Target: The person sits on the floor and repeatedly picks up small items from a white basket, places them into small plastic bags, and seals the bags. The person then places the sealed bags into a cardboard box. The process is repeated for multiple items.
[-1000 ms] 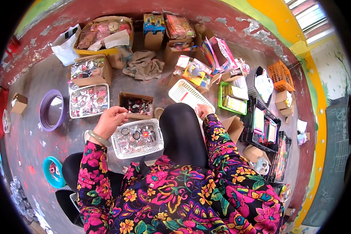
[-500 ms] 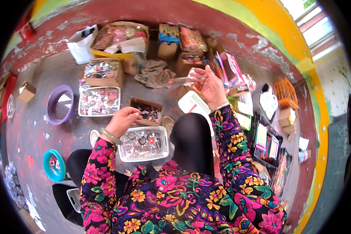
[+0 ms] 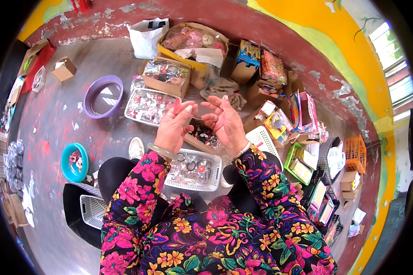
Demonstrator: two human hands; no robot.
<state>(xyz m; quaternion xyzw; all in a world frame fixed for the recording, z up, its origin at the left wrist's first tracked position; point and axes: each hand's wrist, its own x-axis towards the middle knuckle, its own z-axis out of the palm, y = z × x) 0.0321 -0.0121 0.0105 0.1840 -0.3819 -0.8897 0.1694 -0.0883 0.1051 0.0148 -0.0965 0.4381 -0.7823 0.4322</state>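
My left hand [image 3: 173, 128] is raised with its thumb and fingertips pinched together; what they grip is too small or too clear to make out. Facing it, my right hand [image 3: 229, 126] has its fingers curled loosely around a faint clear plastic bag [image 3: 203, 115] that spans the gap between the hands. Below them stands a white perforated basket [image 3: 195, 187] of small clear packets, with dark rings and a red flower piece on top. A cardboard box of small dark pieces [image 3: 204, 135] sits just behind, partly hidden by my hands.
A white tray of packaged trinkets [image 3: 147, 106] and several cardboard boxes [image 3: 179, 85] stand beyond. At left are a purple basin [image 3: 88, 98] and a turquoise basin [image 3: 65, 164]. On the right are a green basket [image 3: 289, 160], dark crates and an orange crate [image 3: 356, 153].
My hands have come closer together in front of me, the right one lower and the clear bag now between them. The view has shifted, so the surroundings appear farther right.
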